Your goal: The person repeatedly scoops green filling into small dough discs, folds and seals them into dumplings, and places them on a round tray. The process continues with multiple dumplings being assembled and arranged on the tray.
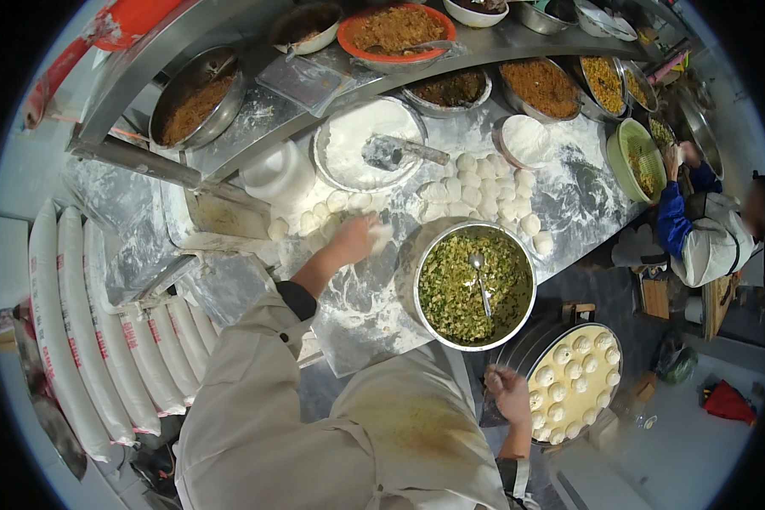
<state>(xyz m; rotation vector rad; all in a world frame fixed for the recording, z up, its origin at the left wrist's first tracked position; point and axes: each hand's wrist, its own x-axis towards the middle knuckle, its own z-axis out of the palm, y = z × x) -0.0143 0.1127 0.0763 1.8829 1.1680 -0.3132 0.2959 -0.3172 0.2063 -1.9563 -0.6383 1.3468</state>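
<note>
My left hand (350, 241) reaches over the floured metal worktop (370, 312). At its fingertips is a blurred pale piece of dough (380, 236); whether the fingers grip it is unclear. Small dough pieces (338, 201) lie just beyond that hand, and a larger group of dough pieces (484, 185) sits farther right. Beside my right hand (511, 394), whose fingers are drawn together with nothing visible in them, a round steamer tray (564, 422) holds several pleated buns (556, 391). A steel bowl (530, 299) of chopped green filling (446, 287), with a spoon (481, 284) in it, stands at the worktop's front edge.
A flour basin (322, 159) bears a scoop (395, 152). Filling bowls, including a red-rimmed one (396, 32), line the metal shelf (280, 121). Filled white sacks (70, 319) stand at left. At right, a co-worker (707, 236) handles something near a green colander (621, 156).
</note>
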